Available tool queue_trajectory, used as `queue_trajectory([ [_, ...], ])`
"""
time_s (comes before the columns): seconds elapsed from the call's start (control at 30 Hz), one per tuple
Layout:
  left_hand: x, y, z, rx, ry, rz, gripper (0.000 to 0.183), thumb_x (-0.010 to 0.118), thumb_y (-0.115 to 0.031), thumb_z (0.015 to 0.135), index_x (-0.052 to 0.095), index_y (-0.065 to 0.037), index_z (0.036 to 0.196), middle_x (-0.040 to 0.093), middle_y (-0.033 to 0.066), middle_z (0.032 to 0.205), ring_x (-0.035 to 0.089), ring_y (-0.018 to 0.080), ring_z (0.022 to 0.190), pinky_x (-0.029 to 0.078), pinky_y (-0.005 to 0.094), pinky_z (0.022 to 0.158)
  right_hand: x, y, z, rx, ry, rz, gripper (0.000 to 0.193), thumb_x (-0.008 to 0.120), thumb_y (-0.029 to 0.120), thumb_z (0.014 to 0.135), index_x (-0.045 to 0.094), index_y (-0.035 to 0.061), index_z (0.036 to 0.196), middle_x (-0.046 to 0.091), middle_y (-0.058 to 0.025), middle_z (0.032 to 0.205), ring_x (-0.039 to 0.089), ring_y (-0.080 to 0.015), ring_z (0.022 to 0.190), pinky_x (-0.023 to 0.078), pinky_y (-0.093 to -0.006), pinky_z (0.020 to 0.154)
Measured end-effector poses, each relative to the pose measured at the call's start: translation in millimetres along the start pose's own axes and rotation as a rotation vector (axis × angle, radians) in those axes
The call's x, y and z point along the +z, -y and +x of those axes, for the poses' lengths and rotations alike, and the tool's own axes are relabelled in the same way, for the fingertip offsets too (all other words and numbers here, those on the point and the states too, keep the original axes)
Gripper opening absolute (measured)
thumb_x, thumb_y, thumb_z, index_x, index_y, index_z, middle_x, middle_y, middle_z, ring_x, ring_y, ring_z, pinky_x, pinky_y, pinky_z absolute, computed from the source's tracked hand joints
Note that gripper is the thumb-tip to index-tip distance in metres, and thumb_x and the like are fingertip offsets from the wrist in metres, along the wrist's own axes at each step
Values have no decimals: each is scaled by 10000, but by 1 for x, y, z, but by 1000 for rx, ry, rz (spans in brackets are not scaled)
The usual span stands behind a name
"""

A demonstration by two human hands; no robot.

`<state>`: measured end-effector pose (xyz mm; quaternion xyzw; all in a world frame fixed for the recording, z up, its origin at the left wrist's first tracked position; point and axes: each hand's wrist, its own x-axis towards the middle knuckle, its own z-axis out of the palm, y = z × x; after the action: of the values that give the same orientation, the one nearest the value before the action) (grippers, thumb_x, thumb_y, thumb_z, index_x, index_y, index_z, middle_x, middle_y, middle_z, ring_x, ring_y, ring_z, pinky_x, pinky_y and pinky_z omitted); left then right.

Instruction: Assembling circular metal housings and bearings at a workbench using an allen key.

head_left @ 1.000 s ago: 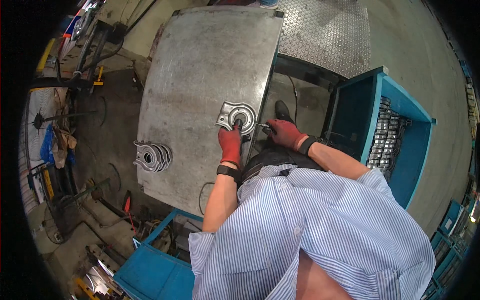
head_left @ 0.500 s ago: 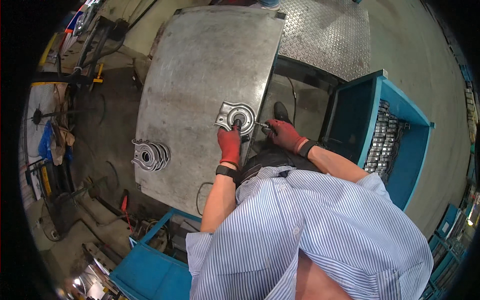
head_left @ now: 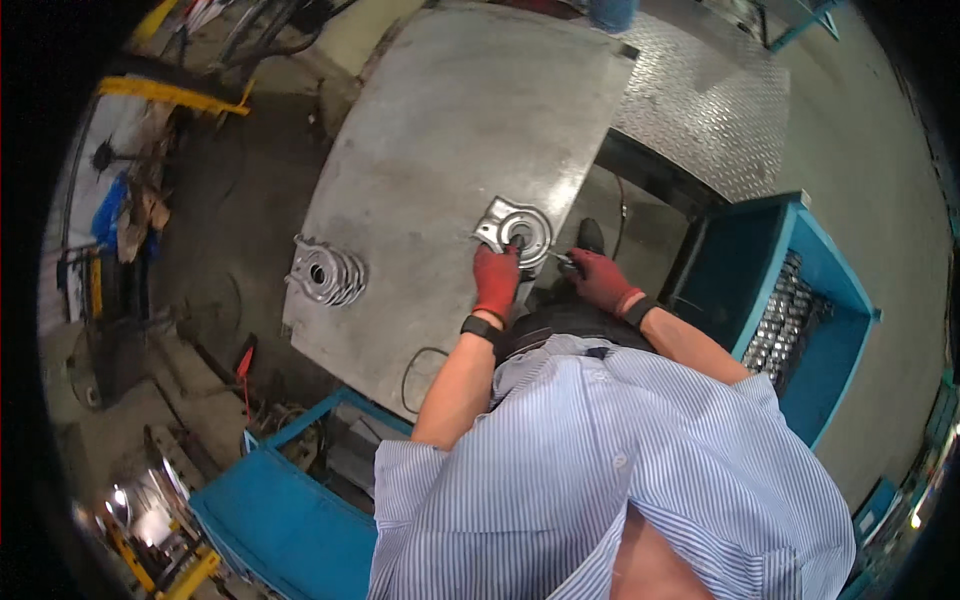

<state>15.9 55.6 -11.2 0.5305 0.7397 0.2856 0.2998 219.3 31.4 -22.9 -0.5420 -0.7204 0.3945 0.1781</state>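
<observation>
A round, stamped metal bracket (head_left: 533, 213) with a hole in its middle lies at the near right edge of the table. My left hand (head_left: 497, 279), in a red glove with dark fingertips, is closed on the bracket's near side, its fingers reaching toward the central hole. My right hand (head_left: 604, 281), gloved the same way, is closed around a slim tool with a thin metal shaft (head_left: 561, 256). The shaft points at the bracket's right rim; I cannot tell whether it touches. What kind of tool it is stays hidden in the fingers.
Several similar brackets (head_left: 328, 272) are stacked at the table's left edge. To the right, a blue bin (head_left: 838, 350) holds rows of metal parts (head_left: 782, 318). Behind lies a tread-plate floor panel (head_left: 690, 100). A blue frame (head_left: 290, 515) stands at lower left beside a cable loop (head_left: 408, 375).
The whole view has shifted and turned, so table and bin sit further right in the picture. Both hands keep nearly the same places at the bracket.
</observation>
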Motion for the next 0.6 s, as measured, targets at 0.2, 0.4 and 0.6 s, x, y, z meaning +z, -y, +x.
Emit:
queue_trajectory([
  [0.2,-17,2,-2,-144,38,-5,321,695,-260,770,630,7,935,640,227,885,600,401,862,471,442,734,-8,25,2,48,-156,88,293,589,158,826,553,19,1081,612,-229,975,572,-408,941,467,-442,781],
  [0.4,-76,26,-23,-226,74,-185,407,692,-294,775,608,39,992,637,229,964,597,394,929,470,432,786,-7,6,-4,-14,-114,28,381,612,143,814,522,11,1160,608,-232,1040,574,-415,971,471,-428,810],
  [0.6,-136,129,-96,-445,-320,-57,504,629,-335,821,561,43,1147,605,256,1078,572,404,1012,460,430,837,0,3,-5,-10,-15,17,338,571,103,822,539,6,1144,620,-249,981,596,-401,940,474,-411,783],
])
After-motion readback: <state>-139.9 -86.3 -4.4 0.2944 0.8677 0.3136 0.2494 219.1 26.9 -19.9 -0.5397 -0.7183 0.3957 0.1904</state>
